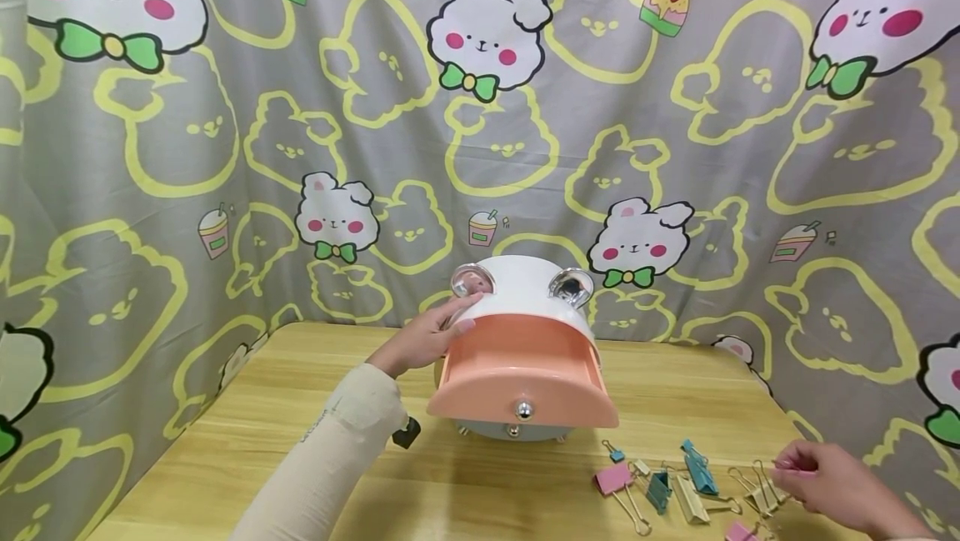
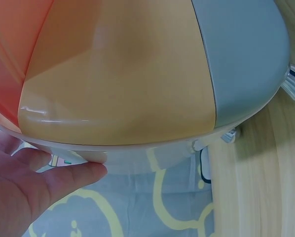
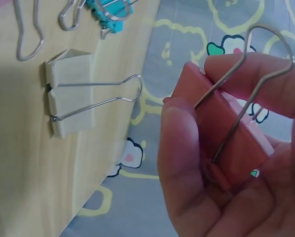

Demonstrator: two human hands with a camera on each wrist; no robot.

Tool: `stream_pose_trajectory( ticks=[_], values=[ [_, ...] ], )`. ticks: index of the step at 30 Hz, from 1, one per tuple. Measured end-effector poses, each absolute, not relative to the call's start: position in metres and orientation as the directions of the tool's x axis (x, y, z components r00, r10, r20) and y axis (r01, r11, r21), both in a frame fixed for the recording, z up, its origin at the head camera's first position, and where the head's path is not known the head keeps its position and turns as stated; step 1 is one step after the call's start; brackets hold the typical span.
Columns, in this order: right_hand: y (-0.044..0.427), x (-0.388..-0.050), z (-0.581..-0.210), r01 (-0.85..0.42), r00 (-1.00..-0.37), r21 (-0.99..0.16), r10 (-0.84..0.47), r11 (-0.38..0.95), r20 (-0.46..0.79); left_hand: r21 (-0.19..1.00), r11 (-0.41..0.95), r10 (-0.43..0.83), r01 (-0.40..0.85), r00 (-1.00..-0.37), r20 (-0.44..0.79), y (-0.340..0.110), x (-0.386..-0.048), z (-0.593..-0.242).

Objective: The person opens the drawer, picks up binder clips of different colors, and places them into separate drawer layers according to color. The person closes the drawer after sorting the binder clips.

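Note:
A small cabinet with a white top (image 1: 525,287) and two shiny round eyes stands on the table. Its coral drawer (image 1: 517,395) is pulled out, and the inside shows bare. Below it, in the left wrist view, are a yellow drawer (image 2: 123,79) and a grey-blue drawer (image 2: 246,64). My left hand (image 1: 431,334) rests against the cabinet's left side, thumb near the front edge. Off to the right, my right hand (image 1: 832,478) pinches a pinkish-red binder clip (image 3: 214,123) between thumb and fingers. A cream binder clip (image 3: 71,98) lies near that hand.
Several loose binder clips lie at the table's front right, among them a pink one (image 1: 615,478) and a teal one (image 1: 699,468). A small black object (image 1: 407,433) shows beside the left sleeve. A patterned curtain (image 1: 390,149) encloses the wooden table (image 1: 300,408).

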State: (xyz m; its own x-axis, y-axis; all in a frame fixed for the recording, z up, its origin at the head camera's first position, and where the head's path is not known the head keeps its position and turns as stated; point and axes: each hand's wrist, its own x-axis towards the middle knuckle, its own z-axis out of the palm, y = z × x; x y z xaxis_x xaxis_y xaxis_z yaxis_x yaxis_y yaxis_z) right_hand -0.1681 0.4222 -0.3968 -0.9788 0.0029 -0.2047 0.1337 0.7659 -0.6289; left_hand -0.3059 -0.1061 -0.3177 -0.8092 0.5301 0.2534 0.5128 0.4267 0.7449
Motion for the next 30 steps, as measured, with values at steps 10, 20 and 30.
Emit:
stream_pose_trajectory(
  ticks=[10,20,30],
  values=[
    [0.407,-0.173,-0.387,0.117,-0.988,-0.629,0.026,0.769,-0.152,0.734,0.423,0.540,0.531,-0.798,0.266,-0.106,-0.306,-0.318],
    [0.389,-0.178,-0.373,0.000,-0.998,-0.621,-0.036,0.784,-0.046,0.724,0.409,0.552,0.555,-0.783,0.288,-0.107,-0.306,-0.318],
    [0.373,-0.182,-0.362,-0.044,-0.998,-0.626,-0.067,0.778,-0.013,0.714,0.419,0.553,0.561,-0.781,0.290,-0.108,-0.305,-0.317]
  ],
)
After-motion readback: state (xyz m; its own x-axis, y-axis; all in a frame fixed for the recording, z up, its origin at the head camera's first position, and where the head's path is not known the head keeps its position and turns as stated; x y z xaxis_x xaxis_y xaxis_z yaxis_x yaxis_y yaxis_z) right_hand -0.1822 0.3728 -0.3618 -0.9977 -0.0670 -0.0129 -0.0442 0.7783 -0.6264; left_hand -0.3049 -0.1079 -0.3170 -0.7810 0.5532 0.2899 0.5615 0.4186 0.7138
